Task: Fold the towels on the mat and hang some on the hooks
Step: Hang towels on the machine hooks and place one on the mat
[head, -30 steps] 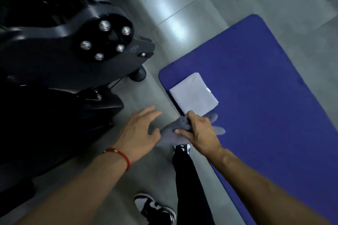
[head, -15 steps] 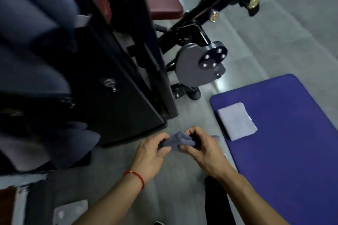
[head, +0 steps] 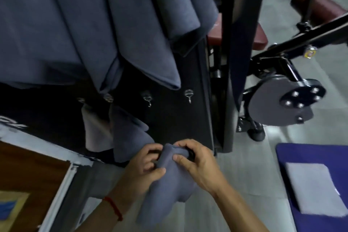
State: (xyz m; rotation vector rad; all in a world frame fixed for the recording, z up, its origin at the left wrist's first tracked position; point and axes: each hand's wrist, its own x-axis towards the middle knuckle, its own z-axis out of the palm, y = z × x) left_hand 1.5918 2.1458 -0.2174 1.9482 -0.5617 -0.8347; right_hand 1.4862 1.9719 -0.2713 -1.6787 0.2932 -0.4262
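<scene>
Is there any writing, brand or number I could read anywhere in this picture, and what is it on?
None can be read.
Black panel, left edge: pale marks, maybe lettering, too blurred.
Yellow tag on the machine arm: too small and blurred.
Folded towel on the mat: small white tag at its edge, nothing legible.

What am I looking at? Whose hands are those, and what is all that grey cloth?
The picture comes from a camera worn on a person's head, looking down. Those are that person's own hands. The left hand and the right hand both grip a small grey towel. In front stands a black board with little metal hooks. Big towels hang above, and small ones hang from hooks lower down. At the right, a blue mat lies on the floor with a folded towel on it. The black metal thing is a gym machine.
</scene>
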